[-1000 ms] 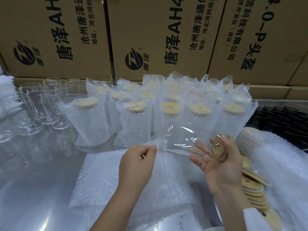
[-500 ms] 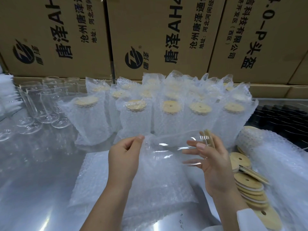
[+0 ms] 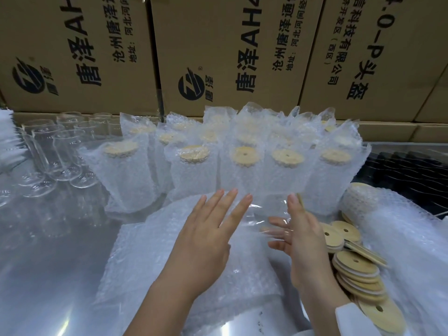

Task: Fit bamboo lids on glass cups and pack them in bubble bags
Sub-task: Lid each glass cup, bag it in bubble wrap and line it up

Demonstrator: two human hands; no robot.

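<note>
Evidently the lid-fitting step is in hand: in the head view the right hand (image 3: pixel 305 246) curls its fingers round a clear glass cup (image 3: pixel 260 213) held sideways above the flat stack of white bubble bags (image 3: pixel 135 263), a round bamboo lid (image 3: pixel 301 203) edge-on at its mouth. Whether it is seated I cannot tell. The left hand (image 3: pixel 208 238) hovers just beside, fingers straight and spread, holding nothing. Best press the lid on squarely, steadying the slippery glass, before bagging.

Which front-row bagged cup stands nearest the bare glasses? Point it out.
The leftmost bagged cup, right beside the bare glasses; the other four in that row stand further right.
</note>
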